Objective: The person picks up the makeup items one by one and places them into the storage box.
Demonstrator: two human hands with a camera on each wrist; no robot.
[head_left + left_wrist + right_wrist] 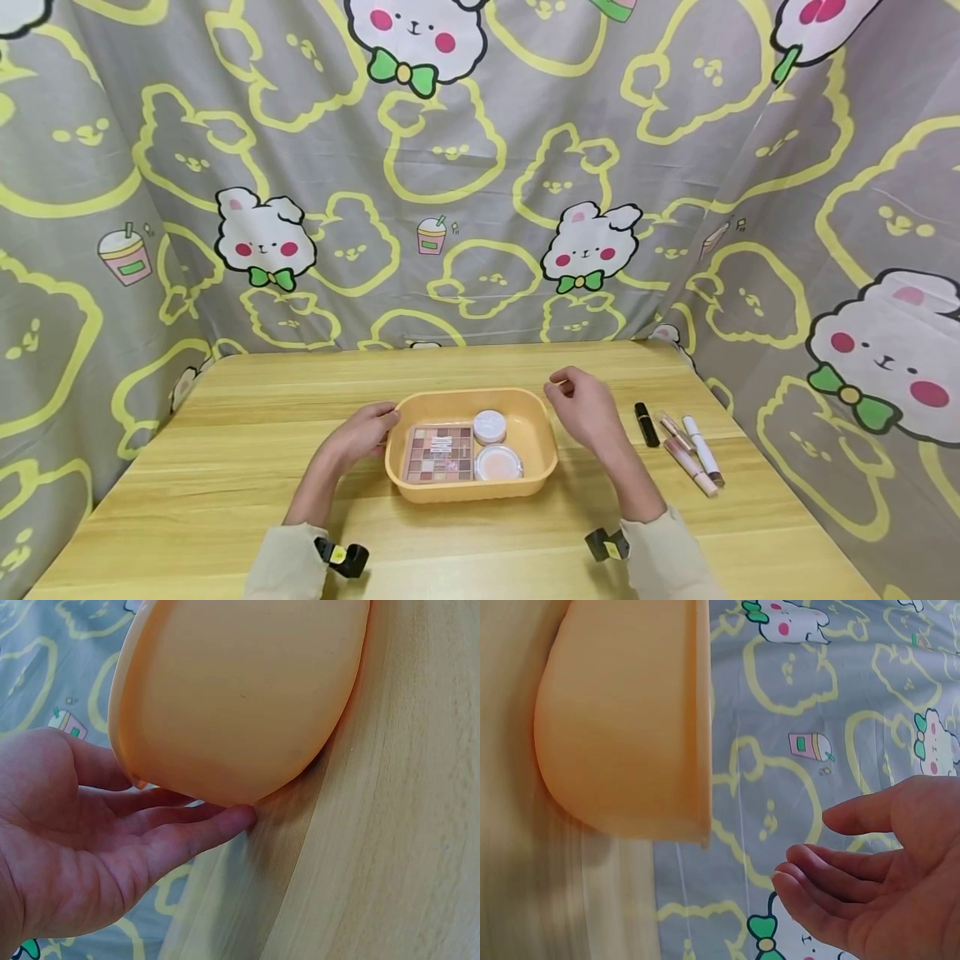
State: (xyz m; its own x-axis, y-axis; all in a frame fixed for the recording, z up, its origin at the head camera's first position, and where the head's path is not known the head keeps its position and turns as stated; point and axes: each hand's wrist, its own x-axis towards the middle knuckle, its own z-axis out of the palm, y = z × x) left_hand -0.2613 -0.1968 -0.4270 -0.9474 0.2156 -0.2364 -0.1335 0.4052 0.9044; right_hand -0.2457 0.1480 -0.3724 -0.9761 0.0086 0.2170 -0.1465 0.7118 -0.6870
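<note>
Head view gives us the basket [472, 492] near the middle of the counter [225, 467], with the left hand [362, 435] holding its left end, thumb at the rim and fingers along the outer wall, probably to steady it. We see the right hand [587, 410] with an empty, narrow grip, just beside the far right corner. The palette [438, 454] lies on the left, perhaps leaving room for the jar [490, 426] and nearer compact [498, 464]; four tubes [647, 425] lie apart, right.

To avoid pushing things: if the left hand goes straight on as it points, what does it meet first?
The orange-yellow, rounded plastic basin, which the left hand seems to touch already.
</note>
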